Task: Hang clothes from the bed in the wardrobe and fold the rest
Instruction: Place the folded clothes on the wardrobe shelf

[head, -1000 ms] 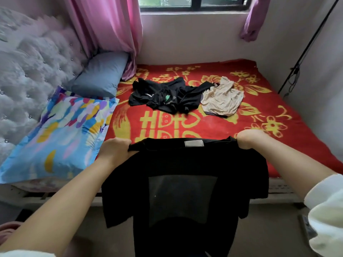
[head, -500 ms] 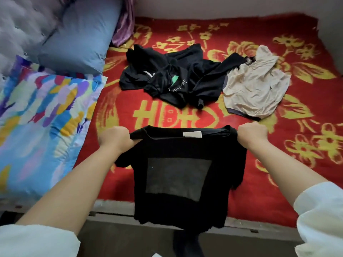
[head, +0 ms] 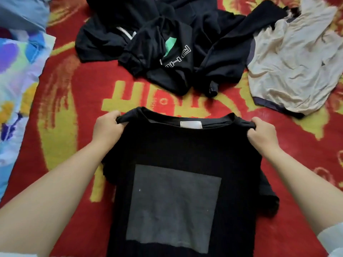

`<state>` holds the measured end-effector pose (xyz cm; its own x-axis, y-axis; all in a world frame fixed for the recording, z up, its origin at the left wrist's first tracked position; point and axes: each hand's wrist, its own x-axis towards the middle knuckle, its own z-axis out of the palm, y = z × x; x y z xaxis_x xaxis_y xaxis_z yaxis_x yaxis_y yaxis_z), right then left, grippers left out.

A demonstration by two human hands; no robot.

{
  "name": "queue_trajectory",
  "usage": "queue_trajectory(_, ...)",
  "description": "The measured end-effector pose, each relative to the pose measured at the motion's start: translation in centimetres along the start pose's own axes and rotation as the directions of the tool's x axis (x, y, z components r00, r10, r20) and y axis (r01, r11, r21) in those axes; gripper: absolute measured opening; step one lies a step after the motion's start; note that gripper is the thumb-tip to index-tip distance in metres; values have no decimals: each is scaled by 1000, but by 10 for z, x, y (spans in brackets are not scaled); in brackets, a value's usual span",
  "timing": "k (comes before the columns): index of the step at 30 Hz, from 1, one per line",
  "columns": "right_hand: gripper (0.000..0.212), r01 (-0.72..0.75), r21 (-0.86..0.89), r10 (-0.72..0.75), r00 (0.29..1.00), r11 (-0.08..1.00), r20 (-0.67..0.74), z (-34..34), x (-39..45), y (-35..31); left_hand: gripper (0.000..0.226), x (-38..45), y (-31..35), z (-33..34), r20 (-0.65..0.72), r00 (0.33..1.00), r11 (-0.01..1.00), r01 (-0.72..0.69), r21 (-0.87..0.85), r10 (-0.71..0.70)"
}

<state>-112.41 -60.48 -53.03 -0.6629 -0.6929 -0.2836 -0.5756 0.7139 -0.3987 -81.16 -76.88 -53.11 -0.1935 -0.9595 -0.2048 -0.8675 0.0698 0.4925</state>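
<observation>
Gripping black T-shirt shoulders, red blanket around.

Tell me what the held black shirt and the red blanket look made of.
Black shirt: soft matte knit, probably cotton jersey; it drapes limply and bunches where the left hand and right hand grip it.
Red blanket: plush, fuzzy pile, likely synthetic fleece; its yellow pattern has blurred, brushed edges.

Black T-shirt hem cut off below.
</observation>
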Motion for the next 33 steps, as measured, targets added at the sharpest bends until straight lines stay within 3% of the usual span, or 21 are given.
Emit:
queue_trajectory(5, 28, -47, -217, 41, 999, 975, -32, 48, 31, 24, 22, 41, -15, 55, 38, 999, 952, -24, 304, 13)
queue_trajectory(10, 20, -151, -344, 164, 986, 927, 8, 75, 55, 30, 29, 66, -31, 97, 186, 982, 878, -75, 472, -16)
queue_trajectory(13, 26, -201, -383, 240, 969, 902, 55, 71, 62, 23, 35, 71, -35, 91, 305, 952, 922, -96, 376, -25)
queue_trajectory(15, 36, -228, -425, 277, 959, 876, 57, 60, 61, 7, 27, 71, -41, 70, 425, 905, 988, -27, 152, -40)
queue_trajectory(17, 45, -172, -505, 192, 981, 846, -11, 55, 55, -10, 31, 68, -53, 48, 543, 837, 996, 83, -18, -60)
queue_trajectory(19, 45, -4, -461, -26, 998, 888, -58, 67, 40, -31, 38, 64, -70, 28, 605, 790, 973, 204, -108, -99)
queue_trajectory(20, 45, 116, -406, -150, 987, 906, -52, 78, 30, -45, 29, 59, -78, 19, 611, 781, 950, 275, -151, -129)
queue_trajectory(23, 35, 490, -271, -502, 864, 829, 26, 120, 4, -80, 33, 43, -98, 14, 653, 727, 907, 395, -147, -211)
queue_trajectory(26, 41, 695, -159, -671, 719, 702, 182, 161, -9, -120, 35, 29, -106, 11, 734, 657, 875, 444, -191, -173)
queue_trajectory(29, 45, 776, -202, -720, 631, 598, 290, 189, -13, -132, 30, 22, -110, 13, 777, 618, 935, 334, -120, -121)
queue_trajectory(31, 46, 775, -277, -699, 632, 568, 333, 200, -10, -130, 27, 15, -118, 17, 724, 686, 997, 64, 45, -77)
queue_trajectory(33, 45, 756, -332, -682, 654, 565, 328, 207, -9, -126, 19, 11, -133, 18, 621, 783, 998, -16, 69, -30)
